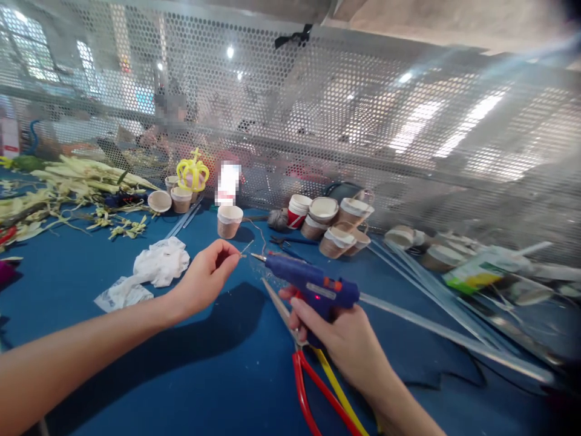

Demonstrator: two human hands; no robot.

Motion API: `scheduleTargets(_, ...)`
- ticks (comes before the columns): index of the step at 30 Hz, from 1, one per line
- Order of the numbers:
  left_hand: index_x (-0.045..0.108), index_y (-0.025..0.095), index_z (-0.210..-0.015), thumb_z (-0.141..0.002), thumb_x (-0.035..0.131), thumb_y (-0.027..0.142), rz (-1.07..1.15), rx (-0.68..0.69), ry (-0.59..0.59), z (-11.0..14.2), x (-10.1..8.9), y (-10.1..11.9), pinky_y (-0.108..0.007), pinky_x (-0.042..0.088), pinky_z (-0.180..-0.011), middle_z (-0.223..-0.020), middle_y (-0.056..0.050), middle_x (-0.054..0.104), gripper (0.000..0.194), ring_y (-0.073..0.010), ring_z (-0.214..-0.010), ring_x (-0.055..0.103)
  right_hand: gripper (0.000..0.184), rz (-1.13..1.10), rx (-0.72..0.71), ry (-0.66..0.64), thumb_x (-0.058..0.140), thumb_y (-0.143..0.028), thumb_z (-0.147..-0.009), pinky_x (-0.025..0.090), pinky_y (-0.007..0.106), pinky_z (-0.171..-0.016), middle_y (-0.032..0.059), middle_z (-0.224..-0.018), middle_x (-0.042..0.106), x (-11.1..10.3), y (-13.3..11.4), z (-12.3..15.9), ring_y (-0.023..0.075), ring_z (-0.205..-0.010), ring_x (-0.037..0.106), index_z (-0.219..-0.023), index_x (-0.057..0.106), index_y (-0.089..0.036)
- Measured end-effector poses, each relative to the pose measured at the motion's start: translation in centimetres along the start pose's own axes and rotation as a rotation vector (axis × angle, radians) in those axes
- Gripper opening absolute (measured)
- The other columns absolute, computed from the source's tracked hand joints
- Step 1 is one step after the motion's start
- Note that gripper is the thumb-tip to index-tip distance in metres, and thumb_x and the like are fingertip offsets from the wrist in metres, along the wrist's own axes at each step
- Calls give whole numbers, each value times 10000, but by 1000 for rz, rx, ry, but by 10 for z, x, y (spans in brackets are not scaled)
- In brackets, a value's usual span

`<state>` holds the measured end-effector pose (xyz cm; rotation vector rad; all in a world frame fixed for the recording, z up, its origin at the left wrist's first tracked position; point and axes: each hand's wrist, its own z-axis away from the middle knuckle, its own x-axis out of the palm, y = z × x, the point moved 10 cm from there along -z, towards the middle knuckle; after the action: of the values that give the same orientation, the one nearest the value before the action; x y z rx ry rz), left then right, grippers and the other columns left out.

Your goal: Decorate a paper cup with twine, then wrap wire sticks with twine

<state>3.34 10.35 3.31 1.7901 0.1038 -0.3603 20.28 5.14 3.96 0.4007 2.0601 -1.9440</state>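
Note:
My right hand [331, 333] is wrapped round the handle of a blue hot glue gun [313, 281], its nozzle pointing left and a long clear glue stick [436, 333] trailing from its back. A small red light glows on the gun's side. Just left of the nozzle, my left hand [215, 266] pinches a thin piece of twine [247, 248] between thumb and fingertips. Whether the nozzle touches the twine I cannot tell. Below the gun lie red-handled scissors [299, 357], with a yellow handle [331, 381] beside them, partly hidden by my right hand.
Ahead stands a paper-wrapped cup [229, 223]; several more cups [340, 221] cluster at the back right. White crumpled tissue [161, 260] lies left of my hand. Dry husks [86, 178] and a yellow crown-like piece [193, 172] sit back left. A perforated metal screen [281, 109] bounds the table.

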Motion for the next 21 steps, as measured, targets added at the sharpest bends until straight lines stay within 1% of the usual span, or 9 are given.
scheduleTargets(4, 458, 160, -769, -800, 410, 263, 13, -25, -2, 0, 3, -4, -193, 267, -445, -541, 70, 354, 118, -72, -485, 319, 277, 14, 66, 72, 582, -413, -668, 457, 241, -429, 9, -464, 567, 2, 16, 5, 124, -405, 519, -711, 623, -142)
scheduleTargets(9, 461, 163, -781, -800, 420, 263, 34, 0, -12, 2, 6, -4, -186, 271, -442, -543, 72, 369, 110, -68, -482, 327, 288, 92, 67, 80, 565, -444, -673, 459, 241, -401, -3, -421, 551, 3, 30, 4, 130, -368, 520, -684, 624, -162)
scheduleTargets(12, 462, 162, -786, -800, 430, 263, 51, 4, -21, 3, 8, -5, -183, 276, -443, -549, 71, 373, 107, -67, -486, 328, 287, 166, -8, 81, 534, -439, -706, 464, 244, -424, -4, -410, 545, 3, 29, 5, 133, -375, 525, -633, 618, -175)
scheduleTargets(15, 463, 161, -784, -801, 432, 265, 51, 14, -22, 3, 8, -5, -185, 267, -436, -544, 72, 365, 110, -67, -481, 325, 323, 250, -93, 68, 519, -419, -725, 461, 244, -452, 0, -399, 542, 6, 22, 7, 132, -379, 527, -506, 563, -184)
scheduleTargets(18, 466, 162, -776, -806, 428, 268, 42, 30, -17, 3, 8, -5, -186, 271, -442, -544, 70, 372, 117, -69, -484, 335, 368, 303, -66, 52, 510, -413, -734, 452, 239, -451, 5, -396, 546, 9, 24, 8, 132, -376, 532, -442, 507, -188)
scheduleTargets(21, 470, 163, -776, -809, 428, 275, 27, 47, -15, 3, 8, -4, -187, 281, -451, -553, 65, 390, 124, -70, -492, 349, 376, 317, -29, 58, 499, -425, -738, 450, 237, -457, 6, -400, 550, 8, 27, 8, 133, -382, 535, -445, 499, -188)
